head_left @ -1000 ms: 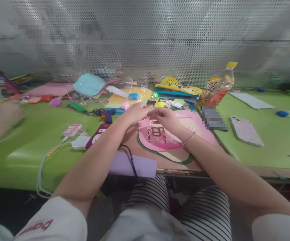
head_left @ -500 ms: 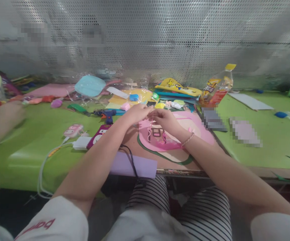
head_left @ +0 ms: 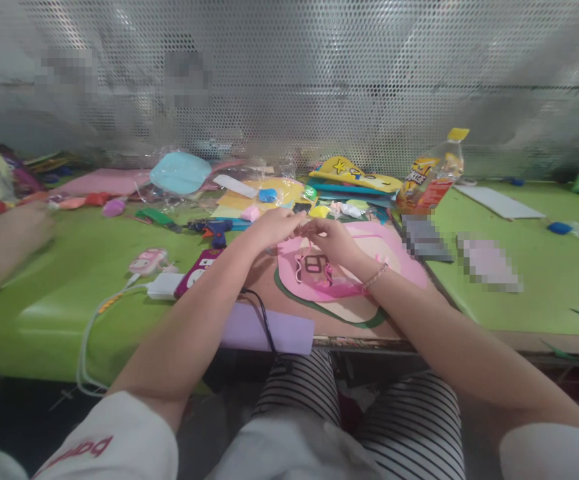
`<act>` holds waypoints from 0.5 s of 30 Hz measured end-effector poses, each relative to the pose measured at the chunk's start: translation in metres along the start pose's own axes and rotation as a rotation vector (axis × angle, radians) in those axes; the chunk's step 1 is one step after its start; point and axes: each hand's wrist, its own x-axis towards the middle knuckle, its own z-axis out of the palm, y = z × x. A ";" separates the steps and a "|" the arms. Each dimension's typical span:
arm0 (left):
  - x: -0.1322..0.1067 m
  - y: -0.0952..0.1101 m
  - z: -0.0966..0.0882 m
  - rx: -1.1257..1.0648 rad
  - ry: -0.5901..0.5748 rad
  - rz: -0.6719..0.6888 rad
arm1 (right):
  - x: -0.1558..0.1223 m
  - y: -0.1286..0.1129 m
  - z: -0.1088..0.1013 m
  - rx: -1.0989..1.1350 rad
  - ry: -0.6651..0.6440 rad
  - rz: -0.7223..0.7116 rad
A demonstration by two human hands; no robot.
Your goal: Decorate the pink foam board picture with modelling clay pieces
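My left hand (head_left: 273, 227) and my right hand (head_left: 330, 238) meet fingertip to fingertip over a pink felt craft piece (head_left: 319, 270) that lies on a brown board (head_left: 339, 313) at the table's near edge. Both hands have their fingers curled together in a pinch on something small and pink between them; I cannot make out what it is. A bead bracelet sits on my right wrist. A lilac sheet (head_left: 269, 330) lies under my left forearm, with a black cord (head_left: 264, 320) across it.
A blue glue gun (head_left: 214, 230), a white charger (head_left: 162, 285) with cable, felt scraps, a yellow star piece (head_left: 354, 173) and a drink bottle (head_left: 432, 175) lie on the green table (head_left: 69, 267). Another person's hand (head_left: 14, 227) rests at the far left. A perforated metal screen stands behind.
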 end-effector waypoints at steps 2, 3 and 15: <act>0.001 -0.001 0.001 -0.007 0.011 0.006 | 0.000 0.001 0.000 -0.042 -0.005 -0.023; 0.001 -0.002 0.001 -0.006 0.011 0.009 | 0.001 0.001 -0.001 -0.051 -0.008 -0.029; -0.002 0.006 -0.006 0.169 -0.097 -0.026 | 0.000 -0.001 0.001 -0.053 -0.051 -0.054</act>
